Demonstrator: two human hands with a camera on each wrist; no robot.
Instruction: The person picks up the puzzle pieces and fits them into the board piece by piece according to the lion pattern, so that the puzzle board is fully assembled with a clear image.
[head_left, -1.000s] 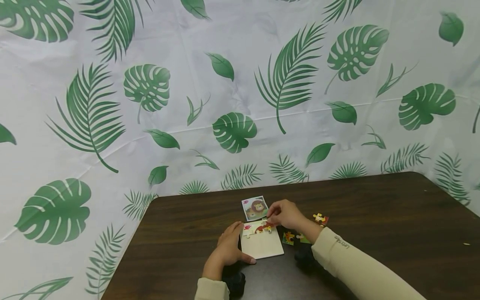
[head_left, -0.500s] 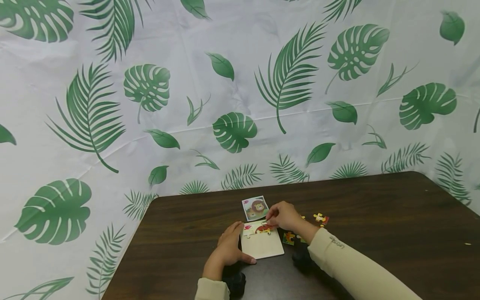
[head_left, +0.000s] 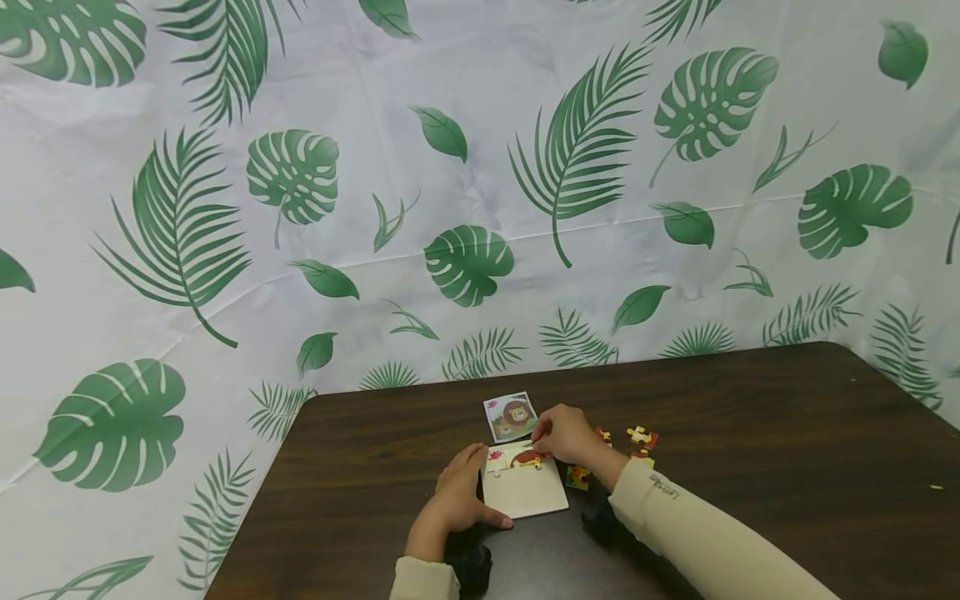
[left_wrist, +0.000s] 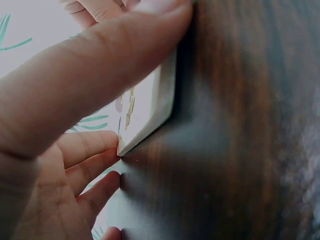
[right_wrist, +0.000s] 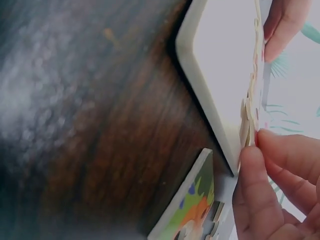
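Touching the left side of the wooden puzzle board (head_left: 528, 495) on the dark wood-grain table (head_left: 360, 467) with the loosely extended left hand (head_left: 459, 492). Pinching a jigsaw piece (right_wrist: 245, 127) near the board's far right corner with the right hand (head_left: 566, 435). Working just in front of the lion card (head_left: 513, 418), beside loose pieces (head_left: 642, 436).

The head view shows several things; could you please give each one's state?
Puzzle board: flat on the table, partly filled.
Lion picture: flat, face up.
Loose pieces: off the board, coloured sides showing.
Left hand: touching the board's left side.
Right hand: pinching a puzzle piece, seating unclear.
Leaf-print backdrop: hanging, lightly creased.
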